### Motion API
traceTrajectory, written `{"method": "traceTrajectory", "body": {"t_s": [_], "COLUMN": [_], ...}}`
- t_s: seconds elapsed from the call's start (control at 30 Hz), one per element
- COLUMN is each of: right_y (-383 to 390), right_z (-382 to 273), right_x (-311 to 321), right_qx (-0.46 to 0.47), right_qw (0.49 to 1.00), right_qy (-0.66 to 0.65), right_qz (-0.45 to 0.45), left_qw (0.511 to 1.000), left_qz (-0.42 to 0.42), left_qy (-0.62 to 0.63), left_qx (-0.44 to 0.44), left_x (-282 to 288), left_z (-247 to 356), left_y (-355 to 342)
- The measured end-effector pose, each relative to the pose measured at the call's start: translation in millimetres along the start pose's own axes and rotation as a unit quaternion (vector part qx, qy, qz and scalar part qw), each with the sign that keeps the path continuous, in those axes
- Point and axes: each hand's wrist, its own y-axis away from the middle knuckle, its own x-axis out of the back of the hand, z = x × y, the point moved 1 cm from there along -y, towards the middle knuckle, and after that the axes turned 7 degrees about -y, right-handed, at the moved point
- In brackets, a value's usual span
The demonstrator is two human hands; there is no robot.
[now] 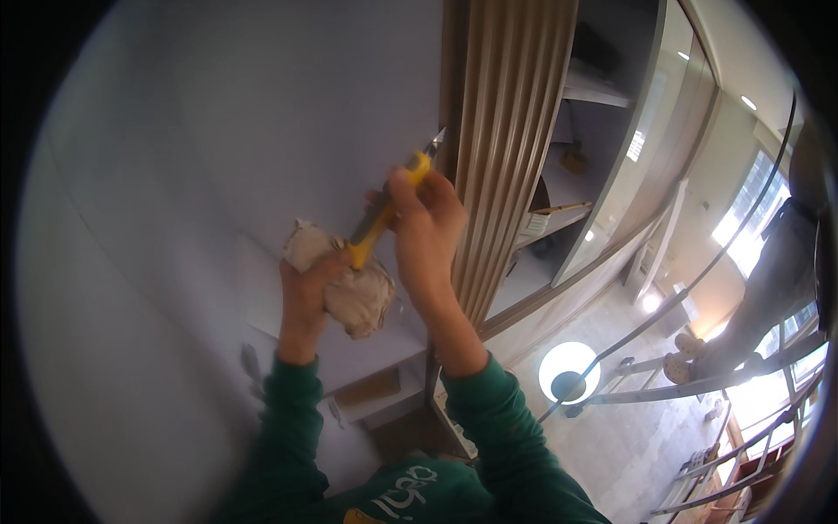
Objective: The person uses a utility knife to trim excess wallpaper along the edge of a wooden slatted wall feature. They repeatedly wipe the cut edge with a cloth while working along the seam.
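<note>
My left hand [304,293] is closed around a crumpled beige cloth [362,299], which bulges out past the fingers. My right hand [428,229] grips a yellow and grey utility knife [375,225] between thumb and fingers. The knife slants up to the right, its short blade out and close to the edge of a brown fluted panel [517,131]. The butt of the handle reaches down to the cloth and my left fingers; whether they also pinch it I cannot tell. Behind both hands rises a smooth pale grey surface [262,113].
Right of the fluted panel is an open cabinet with shelves [598,94] and small items. A bright round white object [567,362] stands on the floor [611,445]. At far right, a person's legs [764,284] are on a metal ladder frame [672,389]. A dark cable [724,249] crosses there.
</note>
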Motion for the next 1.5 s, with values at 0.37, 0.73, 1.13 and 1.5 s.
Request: {"method": "traceTrajectory", "body": {"t_s": [0.37, 0.73, 1.13, 1.5], "right_y": [16, 43, 6, -14], "right_z": [13, 31, -52, -51], "right_x": [18, 44, 64, 49], "right_qx": [-0.042, -0.057, 0.073, 0.065], "right_qw": [0.999, 0.997, 0.942, 0.922], "right_qy": [0.027, 0.055, 0.308, 0.368], "right_qz": [0.011, 0.003, -0.110, -0.103], "left_qw": [0.998, 0.992, 0.986, 0.976], "left_qz": [0.041, 0.069, -0.019, -0.059], "left_qy": [0.006, 0.032, 0.102, 0.124], "left_qx": [0.049, 0.102, 0.128, 0.168], "left_x": [-4, -5, -27, -30], "left_z": [-13, -45, -70, -85], "left_y": [23, 52, 76, 74]}}
